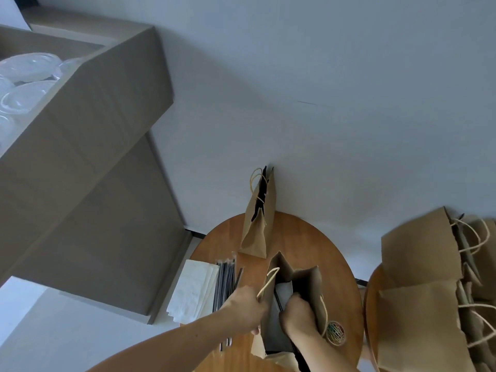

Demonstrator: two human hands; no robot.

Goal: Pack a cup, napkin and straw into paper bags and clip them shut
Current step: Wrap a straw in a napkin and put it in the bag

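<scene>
Two hands at the open paper bag (306,285), which stands at the near middle of the round wooden table (300,237). My read: the left hand (245,308) grips the bag's rim at its 9 o'clock side, fingers wrapped over the edge right by the twine handle. The right hand (296,315) is plunged into the bag's mouth, knuckles up and fingers curled down out of sight; I cannot tell whether it holds anything. Something pale grey shows inside the bag, along with a thin dark line by the fingers, neither clear enough to name. At 12 o'clock from this bag a second paper bag (259,224) stands upright against the wall with its top pinched together, something black at the top edge. At 9 o'clock is a stack of white napkins (192,288), overhanging the table edge, with wrapped black straws (225,280) just beside it, between the napkins and the left hand. At 4 o'clock a small clear tub of coloured paper clips (335,332) sits near the right wrist. At 3 o'clock, on a second table (371,299), is a pile of flat paper bags (418,299). At 10 o'clock, far off, a cardboard box (94,116) holds clear plastic cups (24,76).
</scene>
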